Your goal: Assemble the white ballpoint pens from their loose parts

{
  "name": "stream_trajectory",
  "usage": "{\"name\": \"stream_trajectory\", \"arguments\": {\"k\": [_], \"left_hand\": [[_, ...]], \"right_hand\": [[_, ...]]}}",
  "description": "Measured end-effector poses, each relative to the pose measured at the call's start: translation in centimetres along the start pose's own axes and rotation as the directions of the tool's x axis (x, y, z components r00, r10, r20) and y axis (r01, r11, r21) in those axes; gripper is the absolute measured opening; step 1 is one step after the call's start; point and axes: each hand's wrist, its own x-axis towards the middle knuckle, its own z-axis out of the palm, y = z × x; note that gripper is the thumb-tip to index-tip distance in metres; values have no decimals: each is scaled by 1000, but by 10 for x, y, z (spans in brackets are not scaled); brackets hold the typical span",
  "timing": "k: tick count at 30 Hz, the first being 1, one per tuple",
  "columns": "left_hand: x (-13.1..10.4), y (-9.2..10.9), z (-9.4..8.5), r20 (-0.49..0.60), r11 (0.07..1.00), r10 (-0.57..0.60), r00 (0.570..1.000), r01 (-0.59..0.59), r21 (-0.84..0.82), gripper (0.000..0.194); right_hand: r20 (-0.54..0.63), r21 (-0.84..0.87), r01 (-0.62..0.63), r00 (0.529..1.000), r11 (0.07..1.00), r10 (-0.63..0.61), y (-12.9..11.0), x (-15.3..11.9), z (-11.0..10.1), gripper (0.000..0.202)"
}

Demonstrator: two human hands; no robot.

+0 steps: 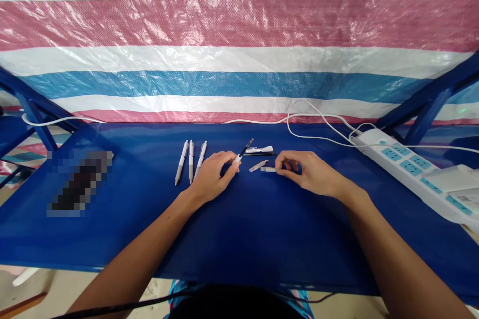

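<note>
My left hand (215, 174) is closed round a white pen barrel (237, 159), with a dark refill (247, 146) sticking out of it up and to the right. Between thumb and fingers, my right hand (309, 172) pinches a small whitish pen part (268, 169) close to the table. Just left of that part lies a grey pen grip (259, 166). Behind it rest another white pen barrel (259, 149) and a thin dark refill (258, 154), partly hidden by my right hand. Several white pens, among them one pen (181, 162), lie side by side left of my left hand.
A white power strip (406, 159) lies on the right of the blue table (239, 239), its white cable (318, 114) looping along the back edge. A blurred dark object (80, 182) is at the left. Behind hangs a striped plastic sheet (224, 25), between blue metal braces.
</note>
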Motion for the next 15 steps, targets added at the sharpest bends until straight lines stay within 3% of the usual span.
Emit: {"name": "stream_trajectory", "arguments": {"k": [5, 15], "left_hand": [[0, 0, 0, -2, 1000, -4, 1000, 4, 1, 30], [1, 0, 0, 5, 1000, -2, 1000, 2, 13, 31]], "right_hand": [[49, -24, 24, 999, 999, -23, -3, 1, 7, 10], [-84, -82, 27, 996, 996, -34, 1, 6, 20, 11]]}}
